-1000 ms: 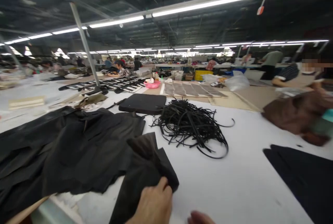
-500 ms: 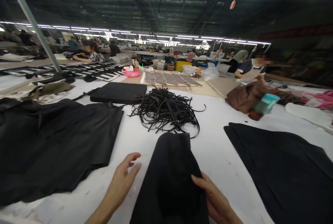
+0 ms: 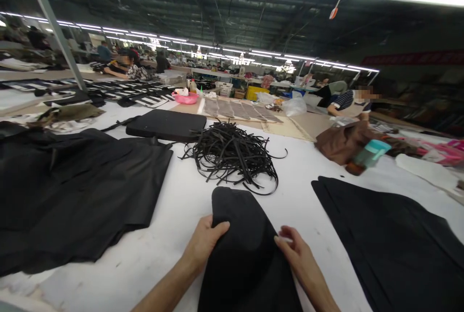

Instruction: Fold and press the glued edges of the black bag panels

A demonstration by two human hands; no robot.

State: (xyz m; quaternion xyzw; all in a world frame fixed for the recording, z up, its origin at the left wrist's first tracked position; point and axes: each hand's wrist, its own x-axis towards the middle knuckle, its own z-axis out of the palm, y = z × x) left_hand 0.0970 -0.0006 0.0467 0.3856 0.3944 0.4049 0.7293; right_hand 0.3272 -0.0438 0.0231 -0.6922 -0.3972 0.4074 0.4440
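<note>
A long black fabric piece with a rounded, narrower far end lies in front of me, slightly bent. My left hand grips its left edge near the far end, thumb on top and fingers underneath. At the right edge is my right hand, its thumb tip against the fabric and its fingers curled. A small pale sliver shows between that thumb and the fingers, too small to name. Just beyond the piece sits a tangled heap of narrow black strips.
Black fabric sheets spread on the left; stacked black pieces lie on the right. Behind are a flat black block, a pink basin, a brown bag and a teal-lidded bottle. Co-workers are farther back.
My left hand has moved from the bare table onto the fabric's left edge and closed on it. The fabric's far end has shifted left. My right hand's fingers have come up beside the right edge.
</note>
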